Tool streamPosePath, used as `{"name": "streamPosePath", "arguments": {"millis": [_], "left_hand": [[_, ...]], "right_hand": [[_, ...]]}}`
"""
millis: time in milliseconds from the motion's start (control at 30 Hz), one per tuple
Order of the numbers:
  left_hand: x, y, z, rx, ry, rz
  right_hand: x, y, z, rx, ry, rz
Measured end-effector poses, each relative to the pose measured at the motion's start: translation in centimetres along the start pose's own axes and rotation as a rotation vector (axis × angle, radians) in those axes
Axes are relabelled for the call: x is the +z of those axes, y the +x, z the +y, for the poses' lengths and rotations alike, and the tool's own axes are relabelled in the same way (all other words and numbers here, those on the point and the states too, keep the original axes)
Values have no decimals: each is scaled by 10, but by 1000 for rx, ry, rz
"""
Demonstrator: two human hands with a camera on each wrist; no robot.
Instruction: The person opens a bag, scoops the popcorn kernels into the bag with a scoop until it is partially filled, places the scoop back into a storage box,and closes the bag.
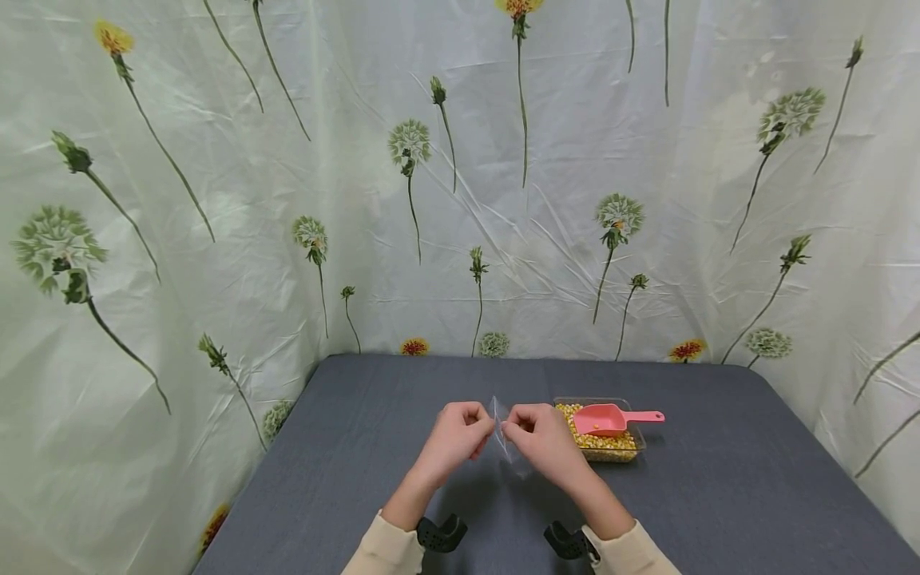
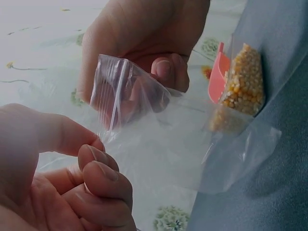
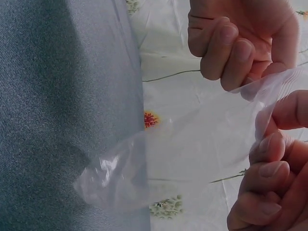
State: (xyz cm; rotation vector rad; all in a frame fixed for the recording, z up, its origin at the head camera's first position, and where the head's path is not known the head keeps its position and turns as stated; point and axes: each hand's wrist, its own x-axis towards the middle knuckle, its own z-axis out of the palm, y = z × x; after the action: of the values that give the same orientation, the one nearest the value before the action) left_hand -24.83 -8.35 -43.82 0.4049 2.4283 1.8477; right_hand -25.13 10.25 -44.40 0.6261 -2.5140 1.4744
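A clear zip-top plastic bag (image 2: 163, 149) hangs between my two hands, above the table. My left hand (image 1: 460, 435) pinches one side of its mouth between thumb and fingertips. On the other side, my right hand (image 1: 544, 443) pinches the opposite edge near the ribbed zip strip (image 2: 111, 89). In the right wrist view the bag's lower part (image 3: 110, 178) dangles thin and wrinkled, with nothing seen inside. Just right of my right hand stands a clear container (image 1: 611, 455) of yellow corn kernels (image 2: 245, 82). A pink scoop (image 1: 602, 419) lies on the kernels, its handle pointing right past the rim.
The table has a dark grey-blue cloth (image 1: 345, 495). Behind it and along the sides hangs a pale curtain (image 1: 359, 200) printed with dandelions. Dark camera mounts (image 1: 441, 533) sit at both wrists, next to cream sleeves (image 1: 388, 551).
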Motion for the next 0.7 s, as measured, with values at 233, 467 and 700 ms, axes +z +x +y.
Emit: {"name": "streamPosePath", "arguments": {"millis": [233,467,700], "left_hand": [[1,0,1,21,142,66],[2,-1,2,46,250,129],[4,-2,4,39,314,168]], "right_hand": [[0,0,0,-1,-51,39],[-1,0,1,18,-66,59],[-2,0,0,6,-131,88]]}}
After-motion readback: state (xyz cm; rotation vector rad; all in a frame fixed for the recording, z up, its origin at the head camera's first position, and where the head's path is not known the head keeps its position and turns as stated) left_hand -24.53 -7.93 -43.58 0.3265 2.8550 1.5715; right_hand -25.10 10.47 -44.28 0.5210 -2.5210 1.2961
